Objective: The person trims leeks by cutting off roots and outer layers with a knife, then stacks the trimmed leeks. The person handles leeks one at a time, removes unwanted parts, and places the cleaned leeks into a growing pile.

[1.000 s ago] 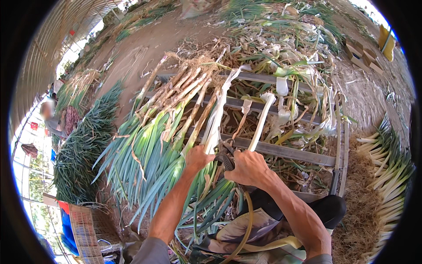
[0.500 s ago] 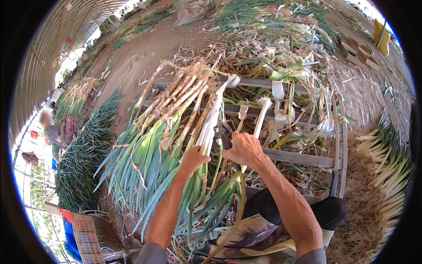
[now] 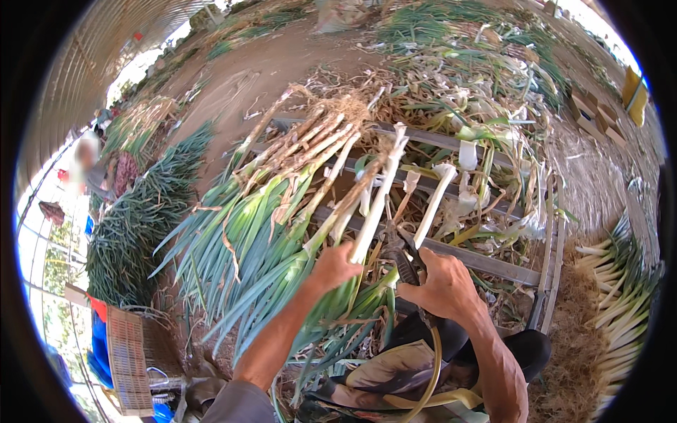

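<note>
The long white leek stem, now stripped smooth of flapping skin, points to one o'clock, the left hand's fingers clamped on it, the right hand's around a black hose-fed gun.

Bright daylight shows below a pale ribbed wall and beyond the brown dirt floor.

White stalk, yellow hose

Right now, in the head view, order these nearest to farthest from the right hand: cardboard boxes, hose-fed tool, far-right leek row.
From the right hand:
1. Hose-fed tool: in its grip.
2. Leek row: along the right side.
3. Cardboard boxes: upper right.
</note>
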Demonstrator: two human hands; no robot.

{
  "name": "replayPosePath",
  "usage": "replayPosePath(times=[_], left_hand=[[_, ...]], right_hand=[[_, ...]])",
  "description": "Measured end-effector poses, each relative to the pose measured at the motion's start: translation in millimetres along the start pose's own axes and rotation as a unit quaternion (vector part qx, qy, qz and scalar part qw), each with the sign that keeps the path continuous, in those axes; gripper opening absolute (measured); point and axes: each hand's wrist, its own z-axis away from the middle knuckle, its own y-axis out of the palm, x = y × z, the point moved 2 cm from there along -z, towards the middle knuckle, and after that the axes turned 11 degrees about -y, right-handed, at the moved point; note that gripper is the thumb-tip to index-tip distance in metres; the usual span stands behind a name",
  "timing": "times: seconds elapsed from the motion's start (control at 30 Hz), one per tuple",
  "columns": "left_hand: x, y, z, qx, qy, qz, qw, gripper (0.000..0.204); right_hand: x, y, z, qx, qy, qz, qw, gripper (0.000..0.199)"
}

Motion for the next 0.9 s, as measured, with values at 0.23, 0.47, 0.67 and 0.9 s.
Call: replayPosePath(times=[0.23, 0.47, 0.67, 0.9], left_hand=[[44, 16, 22, -0.344, 0.184, -0.125, 0.912, 0.044], [118, -32, 20, -0.4, 0.026, -0.211, 0.892, 0.041], [109, -39, 10, -0.33, 0.003, -0.177, 0.927, 0.042], [93, -30, 8, -0.279, -0.026, -0.161, 0.946, 0.044]], right_hand=[[1, 37, -3, 0.064, -0.036, -0.014, 0.997, 0.045], [30, 73, -11, 0.148, -0.075, -0.028, 0.986, 0.049], [44, 92, -10, 0.195, -0.103, -0.006, 0.975, 0.056], [45, 89, -12, 0.197, -0.089, 0.018, 0.976, 0.057]])
